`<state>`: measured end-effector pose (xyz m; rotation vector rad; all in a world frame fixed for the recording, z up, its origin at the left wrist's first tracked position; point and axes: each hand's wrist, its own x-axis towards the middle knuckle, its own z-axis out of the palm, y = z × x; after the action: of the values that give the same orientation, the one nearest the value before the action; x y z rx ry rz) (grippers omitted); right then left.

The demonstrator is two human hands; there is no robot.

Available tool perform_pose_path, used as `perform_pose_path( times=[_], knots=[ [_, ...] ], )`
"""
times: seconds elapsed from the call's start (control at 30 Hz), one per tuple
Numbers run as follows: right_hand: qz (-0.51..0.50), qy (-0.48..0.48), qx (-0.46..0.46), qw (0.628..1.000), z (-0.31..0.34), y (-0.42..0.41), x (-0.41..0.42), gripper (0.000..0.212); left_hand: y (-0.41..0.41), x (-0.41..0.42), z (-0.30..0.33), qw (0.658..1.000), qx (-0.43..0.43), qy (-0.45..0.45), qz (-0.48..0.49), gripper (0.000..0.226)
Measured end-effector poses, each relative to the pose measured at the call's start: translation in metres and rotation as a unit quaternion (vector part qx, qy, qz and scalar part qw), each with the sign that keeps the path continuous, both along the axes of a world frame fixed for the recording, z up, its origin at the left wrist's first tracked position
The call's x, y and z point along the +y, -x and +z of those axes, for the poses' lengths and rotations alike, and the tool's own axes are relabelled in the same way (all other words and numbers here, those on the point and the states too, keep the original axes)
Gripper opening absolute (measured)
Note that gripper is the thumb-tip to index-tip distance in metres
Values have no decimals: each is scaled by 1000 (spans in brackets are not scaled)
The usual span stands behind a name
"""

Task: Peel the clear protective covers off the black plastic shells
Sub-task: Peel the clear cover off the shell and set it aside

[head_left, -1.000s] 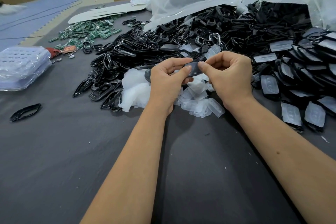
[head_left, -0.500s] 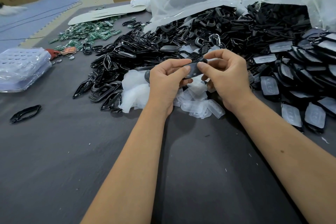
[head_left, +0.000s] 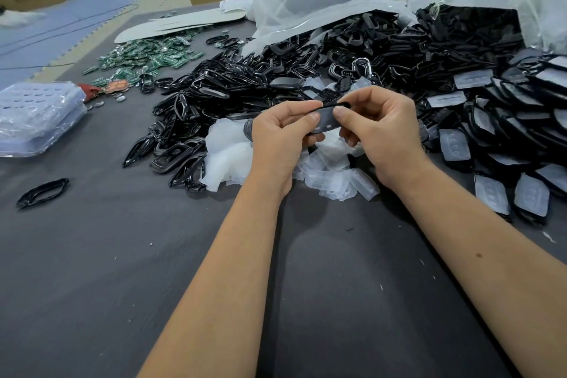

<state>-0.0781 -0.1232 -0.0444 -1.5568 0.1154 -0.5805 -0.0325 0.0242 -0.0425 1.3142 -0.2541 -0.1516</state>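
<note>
1 black shell pinched by 2 hands: left hand, right hand, fingers curled round it. Long axis left-right, broad face toward camera. Piles uncountable.

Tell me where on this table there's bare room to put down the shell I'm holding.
Bare grey cloth lies nearest you, left of your left hand, bordered by the lone black frame and the clear tray stack. More lies between your forearms. Crowded: the peeled covers under your hands, the black shell heap behind, and the covered shells by your right hand.
</note>
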Motion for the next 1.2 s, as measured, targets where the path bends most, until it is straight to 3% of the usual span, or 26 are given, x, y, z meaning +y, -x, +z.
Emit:
perform_pose_path(
  times=[0.23, 0.4, 0.8, 1.2],
  knots=[
    [-14, -12, 12, 1000, 1, -1, 0, 12, -2, -1, -2, 1000, 3, -12, 13, 21],
    [-21, -8, 9, 1000, 0, -1, 0, 13, 1, 0, -3, 998, -40, -43, 10, 19],
    [18, 46, 14, 999, -4, -3, 0, 11, 1, 0, -3, 998, -43, -36, -5, 19],
    [7, 7, 36, 999, -3, -4, 1, 3, -1, -1, -4, 998, -39, -43, -3, 19]
  ],
)
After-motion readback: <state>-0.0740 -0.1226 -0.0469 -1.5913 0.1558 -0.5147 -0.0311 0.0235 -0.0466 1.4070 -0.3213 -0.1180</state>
